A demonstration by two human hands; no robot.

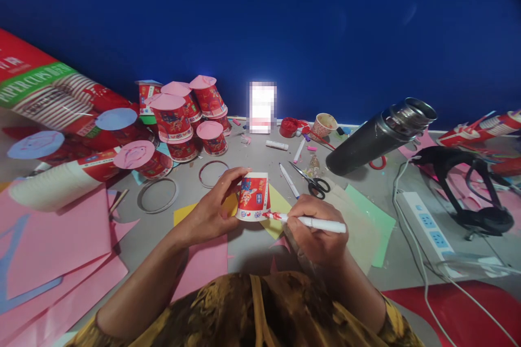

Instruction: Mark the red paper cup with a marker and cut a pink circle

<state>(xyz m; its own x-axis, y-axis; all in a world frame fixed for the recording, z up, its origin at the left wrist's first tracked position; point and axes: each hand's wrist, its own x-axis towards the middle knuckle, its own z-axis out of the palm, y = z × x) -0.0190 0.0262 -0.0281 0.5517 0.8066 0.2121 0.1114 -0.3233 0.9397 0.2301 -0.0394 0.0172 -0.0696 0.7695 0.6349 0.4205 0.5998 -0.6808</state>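
My left hand (217, 207) grips a red and white printed paper cup (253, 198) by its left side, the cup upside down with its wide rim low. My right hand (319, 227) is closed round a white marker (322, 224). The marker's red tip end meets the cup's right side near the rim. Behind my right hand lie black-handled scissors (318, 187) and a second marker (288, 180) with a blue end. Yellow paper (280, 206) shows beneath the cup.
Decorated cups with pink paper tops (169, 119) are stacked at the left, beside tape rings (158, 195) and pink sheets (61, 249). A dark thermos (370, 141), a power strip (429, 227) and a black head strap (459, 184) occupy the right. A bright screen (261, 107) stands against the blue wall.
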